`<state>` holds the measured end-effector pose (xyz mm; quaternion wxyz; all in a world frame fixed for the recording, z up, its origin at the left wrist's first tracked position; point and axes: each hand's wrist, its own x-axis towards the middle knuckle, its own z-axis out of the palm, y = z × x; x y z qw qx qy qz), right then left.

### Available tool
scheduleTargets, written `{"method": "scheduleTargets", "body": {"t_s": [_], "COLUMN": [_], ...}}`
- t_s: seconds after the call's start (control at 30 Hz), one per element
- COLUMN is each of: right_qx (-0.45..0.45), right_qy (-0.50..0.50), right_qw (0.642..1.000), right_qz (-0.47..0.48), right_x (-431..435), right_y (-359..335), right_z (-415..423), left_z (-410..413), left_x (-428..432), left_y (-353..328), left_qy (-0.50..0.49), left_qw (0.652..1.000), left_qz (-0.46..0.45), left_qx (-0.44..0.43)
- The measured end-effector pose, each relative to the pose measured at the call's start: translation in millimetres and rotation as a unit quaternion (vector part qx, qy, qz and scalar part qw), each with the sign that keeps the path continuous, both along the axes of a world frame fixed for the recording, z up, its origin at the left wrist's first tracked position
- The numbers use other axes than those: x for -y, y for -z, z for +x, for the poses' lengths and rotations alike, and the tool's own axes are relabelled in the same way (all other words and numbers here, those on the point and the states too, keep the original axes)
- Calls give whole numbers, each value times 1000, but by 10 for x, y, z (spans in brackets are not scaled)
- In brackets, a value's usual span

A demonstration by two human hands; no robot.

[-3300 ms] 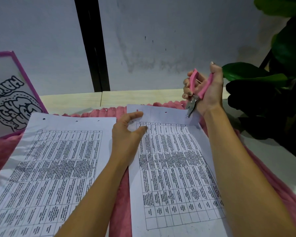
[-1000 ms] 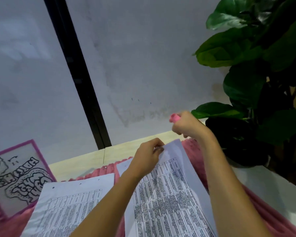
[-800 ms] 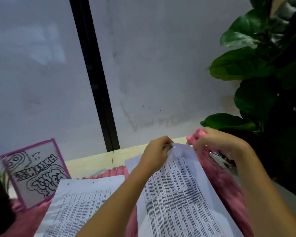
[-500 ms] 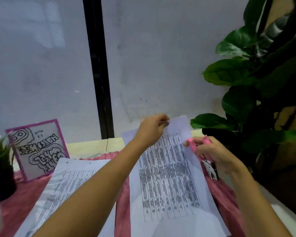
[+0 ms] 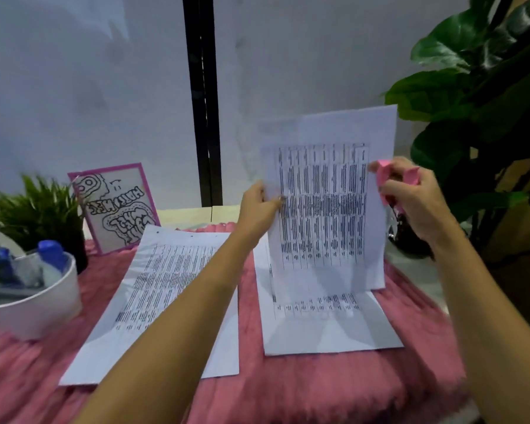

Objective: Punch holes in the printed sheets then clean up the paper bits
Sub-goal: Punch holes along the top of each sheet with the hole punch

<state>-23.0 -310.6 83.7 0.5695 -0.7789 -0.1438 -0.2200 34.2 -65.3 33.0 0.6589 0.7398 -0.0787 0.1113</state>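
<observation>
My left hand point(image 5: 259, 206) pinches the left edge of a printed sheet point(image 5: 325, 203) and holds it upright above the table. My right hand point(image 5: 410, 194) grips the pink-handled hole punch point(image 5: 386, 179) at that sheet's right edge. Another printed sheet point(image 5: 328, 325) lies flat underneath on the pink furry cloth point(image 5: 288, 387). To the left lies a sheet with punched holes point(image 5: 166, 295) along its far edge.
A white bowl point(image 5: 43, 307) with bottles stands at the left. Behind it are a small green plant point(image 5: 34, 209) and a pink-framed sign point(image 5: 117, 206). A large leafy plant point(image 5: 478, 87) fills the right side, with the wall close behind.
My left hand has lifted the right sheet off the stack until it stands upright. My right hand with the punch has come to that sheet's right edge. The view has tilted down and left.
</observation>
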Motion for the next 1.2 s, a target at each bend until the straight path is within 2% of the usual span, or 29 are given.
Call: {"method": "scheduleTargets", "body": {"t_s": [0.13, 0.23, 0.3, 0.4, 0.47, 0.53, 0.6, 0.77, 0.83, 0.93, 1.03, 1.2], "right_qx": [52, 59, 56, 26, -5, -22, -14, 21, -1, -117, -264, -410], "right_qy": [24, 27, 31, 33, 39, 51, 55, 41, 49, 54, -5, -55], "right_qw": [998, 997, 996, 996, 996, 996, 997, 995, 993, 987, 962, 910], "right_qz": [23, 47, 58, 73, 77, 66, 59, 88, 106, 96, 72, 8], "right_x": [-34, -64, -78, -120, -127, -139, -198, -619, -883, -1353, -1768, -2173], "right_y": [-114, -129, -95, 38, 129, 108, -62, -692, -787, -609, 23, 1050], "right_z": [-94, -134, -139, -137, -101, -74, -47, 90, 281, 523, 695, 746], "left_z": [-176, -215, -205, -221, -231, -204, -193, -276, -306, -353, -401, -548], "left_x": [54, 53, 58, 74, 69, 46, -30, -574, -898, -1407, -1766, -2110], "left_y": [-299, -315, -240, -18, 177, 309, 240, -497, -709, -716, -371, 477], "left_qy": [-4, -6, -7, -13, -6, -20, -38, -83, -108, -159, -173, -184], "left_qw": [994, 985, 985, 993, 998, 995, 992, 985, 986, 974, 949, 910], "left_qz": [-14, -2, -9, -14, 22, 86, 99, 56, 61, 160, 254, 299], "left_qx": [106, 172, 174, 118, 57, 36, 62, 138, 112, 27, -74, -219]}}
